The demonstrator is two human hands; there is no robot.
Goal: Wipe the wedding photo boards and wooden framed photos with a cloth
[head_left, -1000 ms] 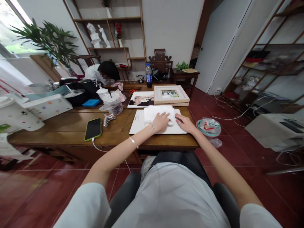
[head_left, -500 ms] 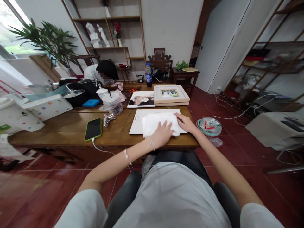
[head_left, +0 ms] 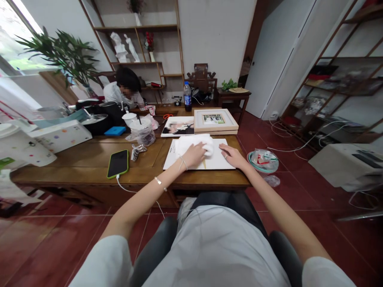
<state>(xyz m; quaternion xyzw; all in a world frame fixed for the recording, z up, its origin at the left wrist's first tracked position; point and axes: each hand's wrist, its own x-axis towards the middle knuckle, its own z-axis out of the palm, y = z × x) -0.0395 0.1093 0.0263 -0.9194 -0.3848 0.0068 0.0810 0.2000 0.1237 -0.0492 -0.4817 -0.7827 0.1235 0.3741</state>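
Note:
A white cloth (head_left: 194, 141), bunched up, lies on a flat white board or album (head_left: 220, 163) at the table's front edge. My left hand (head_left: 195, 155) is closed over the cloth and presses it against the left and middle part of the board. Beside it, my right hand (head_left: 233, 156) rests on the board's right edge with fingers stretched out, holding nothing. A small tan mark (head_left: 204, 164) shows on the board between the two hands. Some dark lettering stands near the board's left edge, partly behind the cloth.
Behind the board lie a photo print (head_left: 178, 126) and stacked light wood frames (head_left: 216, 121). A blue-labelled bottle (head_left: 187, 96) stands behind them. To the left are a charging phone (head_left: 117, 164), a bagged cup (head_left: 143, 131) and a box (head_left: 62, 136). A person (head_left: 124, 85) sits across the table.
My left hand has slid left with the cloth, which is now bunched and off the board's right part. The right hand stays at the right edge, no longer touching the cloth.

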